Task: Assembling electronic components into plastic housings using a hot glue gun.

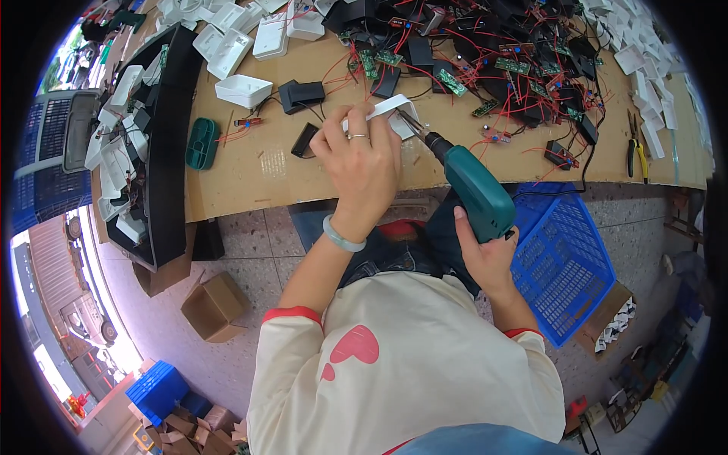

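Near the front edge of the table, I am watching both hands working around a white plastic casing. My left hand (the one wearing a ring and a pale bangle) is grasping that casing with its fingers curled over the near side. My right hand is gripping the handle of a green power driver, its fingers wrapping the grip. The driver is slanting up and to the left, and its tip is ending at the casing; whether it is touching, I cannot tell. Just left of my left hand, a small black box is lying on the table, with a larger black box sitting beyond it. Farther left, a white open housing and a green compartment tray are resting. Past the driver, a heap of circuit boards is trailing red wires, and yellow-and-black pliers are lying near the right end. Below the table edge, a blue crate is standing on the floor.
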`<action>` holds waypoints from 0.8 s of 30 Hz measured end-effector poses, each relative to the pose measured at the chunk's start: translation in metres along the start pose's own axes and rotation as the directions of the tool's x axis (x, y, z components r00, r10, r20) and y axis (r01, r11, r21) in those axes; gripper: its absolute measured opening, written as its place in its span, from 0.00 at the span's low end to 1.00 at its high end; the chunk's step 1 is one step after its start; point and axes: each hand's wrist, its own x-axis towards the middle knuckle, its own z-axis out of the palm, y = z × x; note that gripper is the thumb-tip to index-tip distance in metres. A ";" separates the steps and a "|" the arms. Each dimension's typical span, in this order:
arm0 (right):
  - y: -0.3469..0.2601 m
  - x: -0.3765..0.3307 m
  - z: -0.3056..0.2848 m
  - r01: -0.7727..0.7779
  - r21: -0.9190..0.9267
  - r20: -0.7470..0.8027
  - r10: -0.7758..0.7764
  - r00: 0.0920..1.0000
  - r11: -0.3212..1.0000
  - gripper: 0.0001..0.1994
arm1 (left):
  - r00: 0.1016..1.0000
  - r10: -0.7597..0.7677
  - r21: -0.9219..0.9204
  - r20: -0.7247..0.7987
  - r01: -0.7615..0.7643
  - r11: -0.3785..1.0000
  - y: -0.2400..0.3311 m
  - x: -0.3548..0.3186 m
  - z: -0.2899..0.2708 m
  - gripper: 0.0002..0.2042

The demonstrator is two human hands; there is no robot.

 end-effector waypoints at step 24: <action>0.007 -0.003 0.004 0.027 0.023 -0.005 -0.027 1.000 0.999 0.14 | 1.000 -0.022 0.039 -0.009 0.022 0.999 0.001 0.000 0.002 0.06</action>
